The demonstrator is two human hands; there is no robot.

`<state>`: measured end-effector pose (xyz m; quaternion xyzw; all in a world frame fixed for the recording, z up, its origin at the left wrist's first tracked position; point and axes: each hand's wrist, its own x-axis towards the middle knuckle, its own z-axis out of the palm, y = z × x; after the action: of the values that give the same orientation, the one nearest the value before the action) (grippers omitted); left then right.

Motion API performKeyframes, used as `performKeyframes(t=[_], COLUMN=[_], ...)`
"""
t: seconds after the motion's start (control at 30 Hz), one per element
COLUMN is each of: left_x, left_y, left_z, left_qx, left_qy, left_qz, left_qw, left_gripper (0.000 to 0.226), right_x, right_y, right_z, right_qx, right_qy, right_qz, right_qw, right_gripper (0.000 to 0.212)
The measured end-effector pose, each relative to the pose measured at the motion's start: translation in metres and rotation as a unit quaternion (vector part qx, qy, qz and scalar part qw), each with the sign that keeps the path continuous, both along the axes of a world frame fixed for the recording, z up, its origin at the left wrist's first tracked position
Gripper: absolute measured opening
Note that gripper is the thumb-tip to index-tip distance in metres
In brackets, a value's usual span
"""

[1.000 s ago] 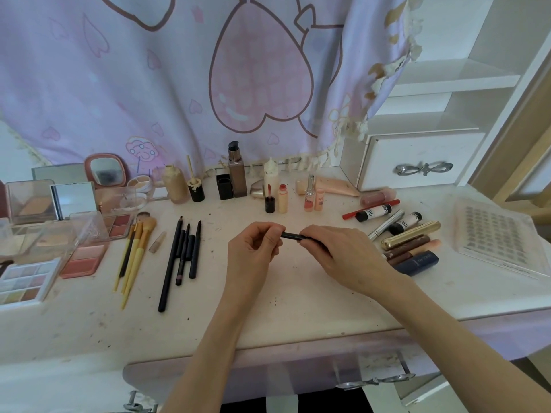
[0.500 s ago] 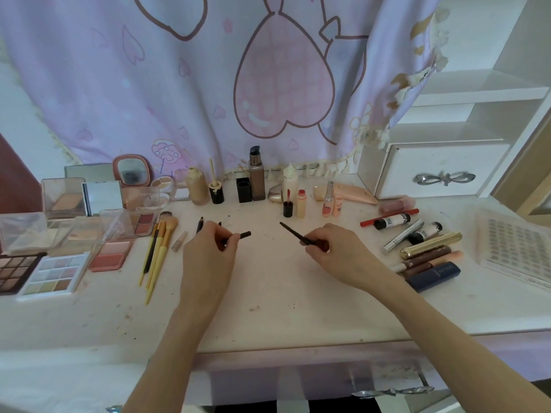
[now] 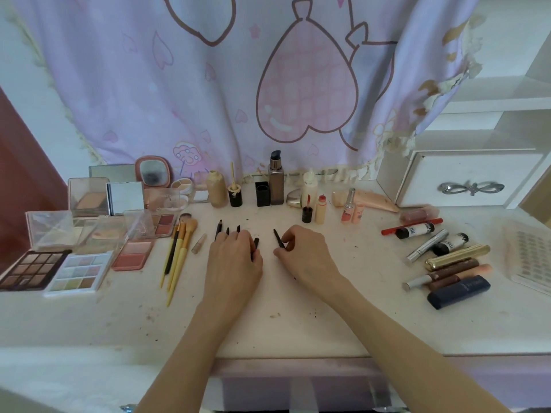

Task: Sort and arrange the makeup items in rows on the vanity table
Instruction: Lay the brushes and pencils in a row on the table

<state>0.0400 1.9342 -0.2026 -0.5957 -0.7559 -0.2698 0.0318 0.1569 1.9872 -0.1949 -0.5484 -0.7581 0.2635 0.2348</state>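
My right hand [image 3: 307, 253] pinches a thin black pencil [image 3: 278, 238] whose tip points up and to the left, low over the white vanity table [image 3: 298, 326]. My left hand [image 3: 235, 257] lies over a row of black pencils [image 3: 220, 227], of which only the tips show above my knuckles. A short black cap [image 3: 255, 245] sticks out at that hand's fingertips, apparently pinched. Yellow-handled brushes [image 3: 179, 251] lie in a row to the left of the pencils.
Palettes [image 3: 79, 272] and a blush compact [image 3: 132, 254] fill the left side. Bottles, among them a pump bottle [image 3: 275, 183], stand along the back. Mascara and lipstick tubes [image 3: 447, 257] lie at the right beside a clear tray [image 3: 527, 254]. A drawer unit [image 3: 465, 180] stands back right.
My hands pulled the cap off the pencil and moved apart. My left hand has carried the cap left and down onto the pencil row; my right hand has lowered the pencil towards the table.
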Motion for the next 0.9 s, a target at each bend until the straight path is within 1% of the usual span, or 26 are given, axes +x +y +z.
performKeyframes(t=[0.07, 0.17, 0.27, 0.33, 0.43, 0.53, 0.7, 0.9], left_x=[-0.002, -0.007, -0.018, -0.026, -0.032, -0.031, -0.031, -0.034], left_y=[0.001, -0.005, -0.014, -0.021, -0.028, -0.032, -0.033, -0.032], left_z=[-0.001, -0.001, -0.003, -0.003, -0.004, -0.005, -0.004, -0.001], left_qx=[0.004, 0.035, 0.057, 0.044, 0.000, -0.036, -0.057, -0.063], left_qy=[-0.006, -0.028, -0.030, -0.038, -0.045, -0.060, -0.065, -0.063], left_qz=[-0.007, -0.012, -0.013, -0.020, -0.025, -0.012, -0.012, -0.037], left_qw=[1.000, 0.999, 0.998, 0.998, 0.999, 0.997, 0.996, 0.995], left_gripper=[0.011, 0.016, 0.022, 0.029, 0.038, 0.042, 0.042, 0.042], right_x=[-0.003, -0.003, 0.002, 0.008, 0.011, 0.011, 0.006, 0.002], right_y=[0.000, 0.000, -0.003, -0.006, -0.012, -0.014, -0.015, -0.013], right_z=[-0.001, -0.001, -0.002, -0.004, -0.010, -0.014, -0.018, -0.020], right_qx=[0.007, 0.012, 0.037, 0.065, 0.125, 0.152, 0.142, 0.138], right_qy=[0.001, 0.004, 0.015, 0.006, -0.055, -0.120, -0.183, -0.203], right_qz=[0.000, 0.013, 0.061, 0.112, 0.199, 0.246, 0.274, 0.281], right_qw=[1.000, 1.000, 0.997, 0.992, 0.970, 0.950, 0.933, 0.928], right_gripper=[0.026, 0.027, 0.024, 0.027, 0.035, 0.041, 0.045, 0.046])
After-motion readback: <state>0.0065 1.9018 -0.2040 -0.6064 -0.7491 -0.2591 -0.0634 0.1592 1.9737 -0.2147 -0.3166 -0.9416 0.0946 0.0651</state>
